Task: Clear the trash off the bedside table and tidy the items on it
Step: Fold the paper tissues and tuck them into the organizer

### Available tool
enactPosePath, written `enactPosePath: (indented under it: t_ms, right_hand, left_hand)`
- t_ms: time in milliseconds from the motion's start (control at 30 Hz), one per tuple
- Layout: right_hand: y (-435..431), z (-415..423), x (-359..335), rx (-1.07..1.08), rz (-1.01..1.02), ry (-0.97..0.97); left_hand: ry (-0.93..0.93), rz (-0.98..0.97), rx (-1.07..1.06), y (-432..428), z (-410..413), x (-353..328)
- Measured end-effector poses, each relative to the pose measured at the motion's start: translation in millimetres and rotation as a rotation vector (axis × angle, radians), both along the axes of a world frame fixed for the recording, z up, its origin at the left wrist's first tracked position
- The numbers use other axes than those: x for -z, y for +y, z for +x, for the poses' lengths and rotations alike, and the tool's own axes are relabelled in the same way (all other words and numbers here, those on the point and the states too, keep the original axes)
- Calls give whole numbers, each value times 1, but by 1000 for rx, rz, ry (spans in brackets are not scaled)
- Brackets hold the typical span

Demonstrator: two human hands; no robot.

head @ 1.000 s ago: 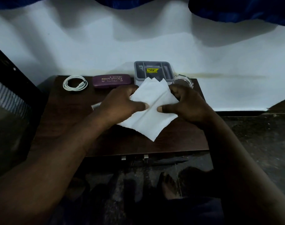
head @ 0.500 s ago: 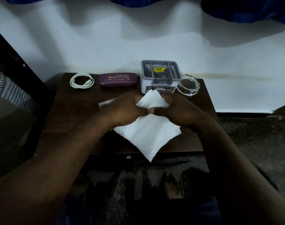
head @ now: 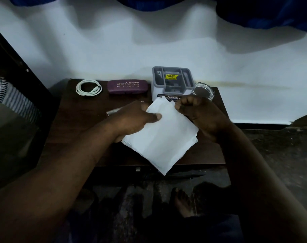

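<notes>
Head view, white folded paper tissue point(head: 163, 137): held just above the front half of the dark brown wooden table point(head: 75, 123), with its lower corner hanging past the front edge. Several layers show along its right side.
Grip of left hand point(head: 131, 120): clamped on the tissue's left edge, thumb flat on top, fingers hidden beneath.
Grip of right hand point(head: 200, 114): fingers curled at the upper right edge, apparently pinching it, though the contact is partly hidden.
Handling: likely very light, soft and limp — it should sag wherever unsupported, tear under a hard pull, and its layers may slide or fan out.
Where to hold: best pinched through all layers at opposite edges, or crumpled in one fist if it counts as trash.
Back row of table: white coiled cable point(head: 88, 87), purple hard spectacle case point(head: 127, 86), grey plastic compartment box point(head: 172, 79) with a yellow sticker, clear round glass dish point(head: 203, 91) — lined along the wall, box and dish just beside each other.
Under the left hand: pale flat edge point(head: 112, 112), too hidden to name.
</notes>
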State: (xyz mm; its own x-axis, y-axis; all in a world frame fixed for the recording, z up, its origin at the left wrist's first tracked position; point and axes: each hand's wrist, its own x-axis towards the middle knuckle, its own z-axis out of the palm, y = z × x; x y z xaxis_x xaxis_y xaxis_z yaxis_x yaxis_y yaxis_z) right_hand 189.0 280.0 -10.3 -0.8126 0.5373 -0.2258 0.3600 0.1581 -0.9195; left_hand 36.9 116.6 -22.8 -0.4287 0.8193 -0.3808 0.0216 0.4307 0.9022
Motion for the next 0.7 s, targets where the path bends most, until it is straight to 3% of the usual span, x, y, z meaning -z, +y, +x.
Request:
enactPosePath:
  t_ms: [333,700]
  right_hand:
    - [-1,-3,0,125,28,50]
    - [4,3,2,98,-56,76]
  left_hand:
    - [-18,-7,54,8,10,-1]
    - [22,-22,48,17,17,-3]
